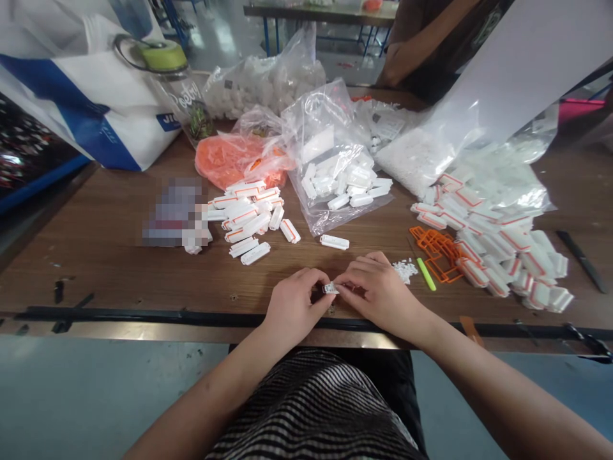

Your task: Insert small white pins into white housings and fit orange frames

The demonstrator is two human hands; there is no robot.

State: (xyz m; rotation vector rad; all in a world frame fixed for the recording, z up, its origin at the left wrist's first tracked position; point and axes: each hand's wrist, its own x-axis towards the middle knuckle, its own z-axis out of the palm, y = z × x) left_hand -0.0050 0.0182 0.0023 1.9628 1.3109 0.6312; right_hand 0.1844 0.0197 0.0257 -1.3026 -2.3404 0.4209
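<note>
Both of my hands meet near the front edge of the wooden table [110, 255], pinching one small white plastic piece [330, 288] between them. My left hand [292, 306] grips it from the left with fingers curled. From the right, my right hand [378, 291] pinches it with thumb and forefinger. A single white capsule-shaped part [334, 242] lies just beyond my hands. A pile of white parts with orange bands [249, 214] sits to the left. A small heap of tiny white bits [405, 269] and a green stick [425, 273] lie by my right hand.
Clear bags of white parts [335, 172] and an orange-filled bag [230, 160] stand mid-table. A large heap of finished parts [498, 236] and orange frames [435, 252] lie at right. A bottle [182, 89] and a white-blue bag [86, 96] stand at back left. Another person's arm [421, 45] shows at the far side.
</note>
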